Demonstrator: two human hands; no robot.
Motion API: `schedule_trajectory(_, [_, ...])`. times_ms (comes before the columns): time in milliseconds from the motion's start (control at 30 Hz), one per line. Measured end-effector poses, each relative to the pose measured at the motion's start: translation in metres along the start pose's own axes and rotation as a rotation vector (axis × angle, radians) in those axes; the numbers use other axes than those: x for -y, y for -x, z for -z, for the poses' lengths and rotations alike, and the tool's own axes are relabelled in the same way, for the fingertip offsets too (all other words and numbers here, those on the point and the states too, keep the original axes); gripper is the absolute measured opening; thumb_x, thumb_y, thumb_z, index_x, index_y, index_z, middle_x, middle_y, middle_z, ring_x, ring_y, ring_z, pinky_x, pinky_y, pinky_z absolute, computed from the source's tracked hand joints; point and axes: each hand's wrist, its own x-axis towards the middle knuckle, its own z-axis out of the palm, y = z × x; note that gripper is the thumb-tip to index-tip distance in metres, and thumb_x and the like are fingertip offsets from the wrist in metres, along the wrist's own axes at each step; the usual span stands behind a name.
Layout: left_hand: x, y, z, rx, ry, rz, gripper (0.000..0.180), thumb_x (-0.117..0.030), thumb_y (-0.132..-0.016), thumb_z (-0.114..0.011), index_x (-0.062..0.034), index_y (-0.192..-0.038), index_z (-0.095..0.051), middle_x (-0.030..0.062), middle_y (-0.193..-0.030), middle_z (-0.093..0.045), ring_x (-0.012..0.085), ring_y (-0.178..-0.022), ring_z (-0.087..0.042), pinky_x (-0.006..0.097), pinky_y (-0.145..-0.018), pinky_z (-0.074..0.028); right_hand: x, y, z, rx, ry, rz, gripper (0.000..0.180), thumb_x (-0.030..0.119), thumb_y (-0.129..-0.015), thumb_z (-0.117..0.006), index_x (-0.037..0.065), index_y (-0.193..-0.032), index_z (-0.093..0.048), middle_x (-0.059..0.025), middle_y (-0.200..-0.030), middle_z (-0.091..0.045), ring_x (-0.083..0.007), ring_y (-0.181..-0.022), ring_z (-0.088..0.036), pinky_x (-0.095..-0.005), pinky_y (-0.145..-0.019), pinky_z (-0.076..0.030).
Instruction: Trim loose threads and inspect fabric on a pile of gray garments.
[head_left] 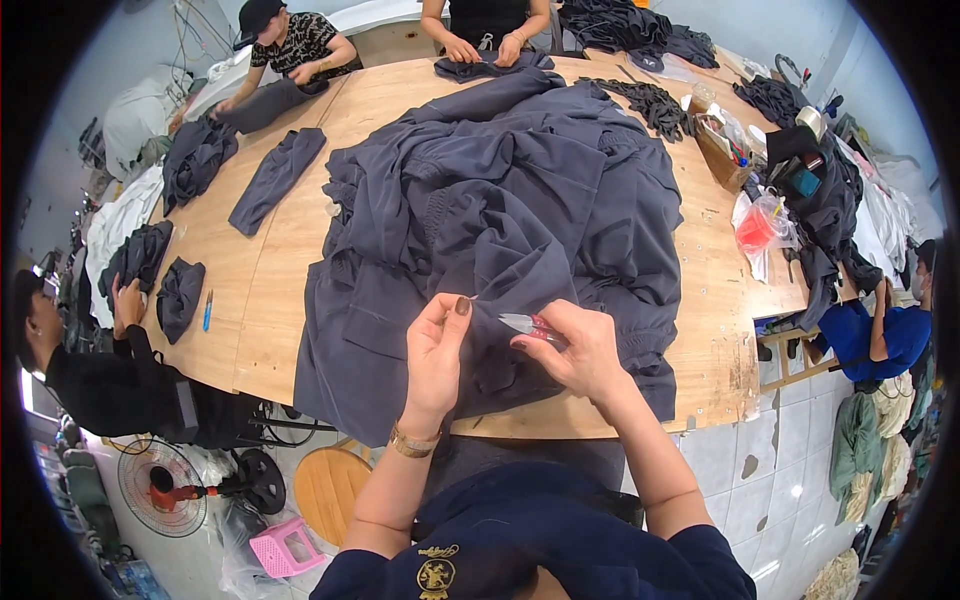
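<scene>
A big heap of dark grey garments covers the table in front of me. My left hand is closed at the near side of the heap, thumb and fingers pinching a bit of the dark grey fabric. In my right hand is a pair of thread snips with red handles. Their pointed metal blades aim left at the pinched spot, a short gap away from my left fingertips. Whether a loose thread lies between the fingers is too small to tell.
Co-workers handle dark garments at the far side, at the left and at the right. A folded dark piece and a blue pen-like tool lie left. A cardboard box and a red cup stand right. A round wooden stool is below.
</scene>
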Motion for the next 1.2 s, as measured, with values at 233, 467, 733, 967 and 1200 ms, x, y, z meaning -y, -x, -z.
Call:
schedule_trajectory(233, [-0.0010, -0.0010, 0.0014, 0.033, -0.047, -0.017, 0.015, -0.017, -0.095, -0.054, -0.0024, -0.091, -0.058, -0.0065, -0.080, -0.054, 0.0004, -0.074, -0.043, 0.016, -0.066, -0.034, 0.0018, -0.0051, 0.0041, -0.003, 0.079, 0.063, 0.032, 0.029, -0.071, -0.076, 0.005, -0.070, -0.055, -0.0091, -0.060, -0.051, -0.0261, -0.050, -0.052, -0.0321, -0.048, -0.039])
schedule_trajectory(467, [0.0013, -0.0030, 0.0030, -0.001, 0.069, 0.041, 0.015, -0.016, -0.095, -0.054, -0.0022, -0.092, -0.059, -0.0048, -0.084, -0.057, 0.0011, -0.077, -0.047, 0.016, -0.071, -0.037, -0.0015, -0.0016, 0.0053, -0.045, 0.206, 0.062, 0.031, 0.030, -0.069, -0.077, 0.007, -0.070, -0.055, -0.0065, -0.061, -0.053, -0.0246, -0.051, -0.052, -0.0318, -0.049, -0.040])
schedule_trajectory(733, [0.0004, -0.0031, 0.0032, -0.008, 0.061, 0.039, 0.015, -0.017, -0.095, -0.055, -0.0021, -0.092, -0.059, -0.0053, -0.083, -0.057, 0.0012, -0.075, -0.046, 0.016, -0.068, -0.036, -0.0041, -0.0032, 0.0041, -0.039, 0.298, 0.140, 0.032, 0.031, -0.068, -0.078, 0.009, -0.068, -0.056, -0.0034, -0.061, -0.053, -0.0214, -0.050, -0.051, -0.0299, -0.050, -0.038])
schedule_trajectory(967, [0.0007, -0.0024, 0.0035, -0.004, 0.038, 0.038, 0.015, -0.016, -0.095, -0.055, -0.0022, -0.091, -0.059, -0.0058, -0.082, -0.056, 0.0006, -0.074, -0.045, 0.016, -0.067, -0.035, -0.0027, -0.0034, 0.0054, -0.024, 0.327, 0.152, 0.032, 0.033, -0.068, -0.078, 0.009, -0.067, -0.056, -0.0023, -0.060, -0.051, -0.0202, -0.051, -0.051, -0.0293, -0.051, -0.038])
schedule_trajectory(1200, [0.0017, -0.0026, 0.0026, -0.016, 0.040, 0.025, 0.015, -0.016, -0.094, -0.055, -0.0020, -0.092, -0.059, -0.0056, -0.082, -0.056, 0.0004, -0.073, -0.045, 0.016, -0.066, -0.035, -0.0028, -0.0039, 0.0063, -0.020, 0.348, 0.162, 0.032, 0.035, -0.069, -0.077, 0.010, -0.067, -0.056, -0.0020, -0.060, -0.051, -0.0200, -0.051, -0.050, -0.0293, -0.051, -0.037])
